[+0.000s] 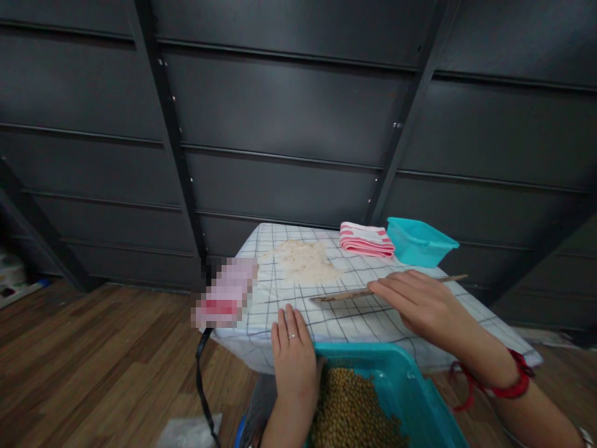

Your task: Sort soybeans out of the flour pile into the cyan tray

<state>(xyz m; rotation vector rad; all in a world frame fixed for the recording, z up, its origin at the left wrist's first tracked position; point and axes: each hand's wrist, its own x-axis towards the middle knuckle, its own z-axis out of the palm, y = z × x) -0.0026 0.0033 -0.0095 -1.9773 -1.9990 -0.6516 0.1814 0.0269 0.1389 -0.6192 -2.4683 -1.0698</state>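
Teal tub (410, 386) of brown beans (354, 410), nearest, at bench (326, 323) edge. Left hand (293, 354): flat, fingers released, on the bench beside the tub. Right hand (420, 302): fingers straight, unclenched, laid over wooden stick (340, 296). Stick's long axis runs left-right, just beyond the left hand.

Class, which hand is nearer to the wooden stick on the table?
Right. The right hand lies over the wooden stick; the left hand lies apart at the near edge of the table.
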